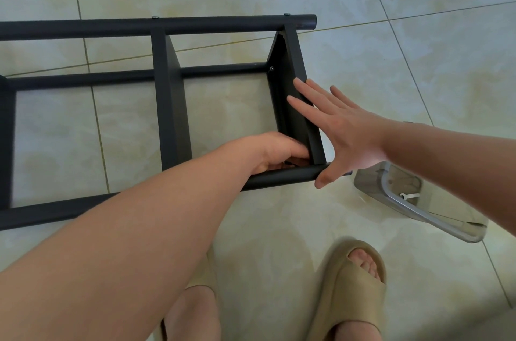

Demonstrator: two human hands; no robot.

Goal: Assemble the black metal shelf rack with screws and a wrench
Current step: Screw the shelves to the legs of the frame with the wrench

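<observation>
Pale marbled tiles [363,33] covered the floor, and the black rack [167,94] lay on its side across them. At the rack's end shelf [296,106] the right hand [343,128] pressed flat and open, fingers spread, thumb on the near pole [282,177]. The left hand [279,153] was curled inside that corner, touching the pole; what it gripped, I could not tell. A clear box [405,201] sat just beside the rack's end. Tan slippers [351,284] stood near the pole.
</observation>
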